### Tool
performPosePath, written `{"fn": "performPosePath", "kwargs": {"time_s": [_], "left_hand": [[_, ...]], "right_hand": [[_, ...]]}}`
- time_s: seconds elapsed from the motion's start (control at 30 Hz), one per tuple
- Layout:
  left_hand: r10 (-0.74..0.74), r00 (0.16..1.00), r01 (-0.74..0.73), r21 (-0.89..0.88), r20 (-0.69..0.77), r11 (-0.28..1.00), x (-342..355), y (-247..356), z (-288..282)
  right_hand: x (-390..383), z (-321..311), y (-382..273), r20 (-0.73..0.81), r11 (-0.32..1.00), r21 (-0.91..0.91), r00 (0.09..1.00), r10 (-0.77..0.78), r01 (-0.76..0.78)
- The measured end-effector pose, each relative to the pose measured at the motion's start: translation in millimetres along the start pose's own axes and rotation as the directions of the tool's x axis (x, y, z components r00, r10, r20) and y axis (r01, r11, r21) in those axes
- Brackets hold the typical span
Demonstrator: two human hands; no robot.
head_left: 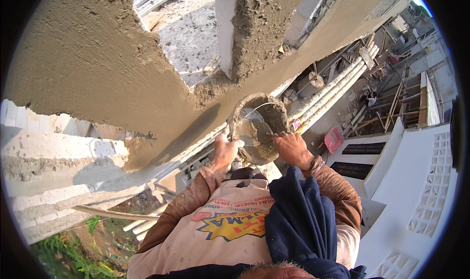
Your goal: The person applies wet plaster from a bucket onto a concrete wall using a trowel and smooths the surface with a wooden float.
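A mortar-crusted bucket (247,153) with a wire handle is in front of my body, partly holding wet grey mortar. My left hand (226,149) is closed on its left rim, and my right hand (293,146) grips its right rim. Inside is a paler, smooth patch that I cannot make out. Behind the bucket, a plastered wall (107,53) of wet-looking brown-grey render runs across the view, with rough mortar edges around an opening and along an upright column (254,29).
Long pale poles (333,90) run below the wall at right, high above a cluttered ground. A red plastic object (333,139), timber scaffolding, a distant person (372,98) and a white building (411,191) lie beyond. A plank (112,213) and plants show at lower left.
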State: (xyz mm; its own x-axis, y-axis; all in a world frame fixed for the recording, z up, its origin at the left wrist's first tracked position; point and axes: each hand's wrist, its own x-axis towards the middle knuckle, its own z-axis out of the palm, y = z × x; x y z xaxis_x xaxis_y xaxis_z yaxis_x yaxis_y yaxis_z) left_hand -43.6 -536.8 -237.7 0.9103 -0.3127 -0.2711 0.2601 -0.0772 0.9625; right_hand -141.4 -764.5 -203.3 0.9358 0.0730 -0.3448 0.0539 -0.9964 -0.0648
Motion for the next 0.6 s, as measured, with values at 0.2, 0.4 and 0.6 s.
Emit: {"fn": "performPosePath", "kwargs": {"time_s": [0.2, 0.4, 0.6], "left_hand": [[-0.279, 0.953, 0.292, -0.110, 0.120, 0.950, -3.3, -1.9, -4.3], [-0.420, 0.887, 0.461, -0.317, 0.193, 0.829, -2.4, -2.8, -17.1], [-0.396, 0.891, 0.454, -0.422, 0.221, 0.785, -5.5, 0.2, -20.9]], "right_hand": [[-4.8, 22.2, 31.8, -0.088, 0.807, 0.580, 0.993, -0.075, 0.113], [-33.2, -135.9, 70.4, 0.169, 0.702, 0.710, 0.954, -0.247, 0.056], [23.6, -304.5, 88.0, 0.454, 0.944, 0.290, 0.891, 0.010, -0.158]]}}
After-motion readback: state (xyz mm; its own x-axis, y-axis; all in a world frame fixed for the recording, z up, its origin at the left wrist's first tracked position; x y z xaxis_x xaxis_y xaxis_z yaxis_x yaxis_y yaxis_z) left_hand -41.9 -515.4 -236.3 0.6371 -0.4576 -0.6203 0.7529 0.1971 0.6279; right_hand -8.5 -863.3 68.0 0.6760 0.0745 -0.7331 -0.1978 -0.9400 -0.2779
